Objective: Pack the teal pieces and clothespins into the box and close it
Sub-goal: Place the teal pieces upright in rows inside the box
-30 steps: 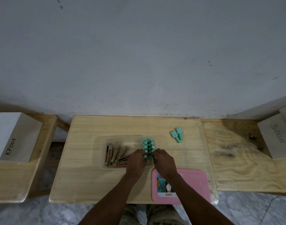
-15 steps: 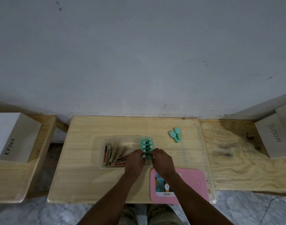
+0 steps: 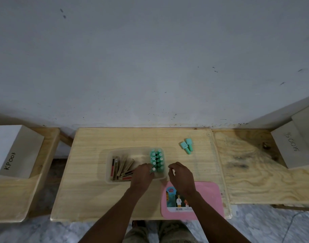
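Observation:
A clear plastic box (image 3: 109, 179) sits on the middle of the wooden table (image 3: 90, 199). Its left half holds several wooden clothespins (image 3: 120, 166). Its right half holds several teal pieces (image 3: 157, 159) standing upright in two rows. My left hand (image 3: 142, 176) rests over the box's near edge, fingertips touching the nearest teal pieces. My right hand (image 3: 181, 176) hovers just right of the box, fingers loosely curled and empty. Two more teal pieces (image 3: 187, 145) lie on the table to the far right. The pink lid (image 3: 210, 200) lies at the near right, partly under my right forearm.
A white box marked KP003 (image 3: 15, 151) stands on the left bench. Another white box (image 3: 294, 148) with writing stands on the right plywood bench (image 3: 255, 172). A grey wall rises right behind the table. Marbled floor shows below the near edge.
My right hand has come away from the teal pieces in the box and moved a little to the right. My left hand stays at the box.

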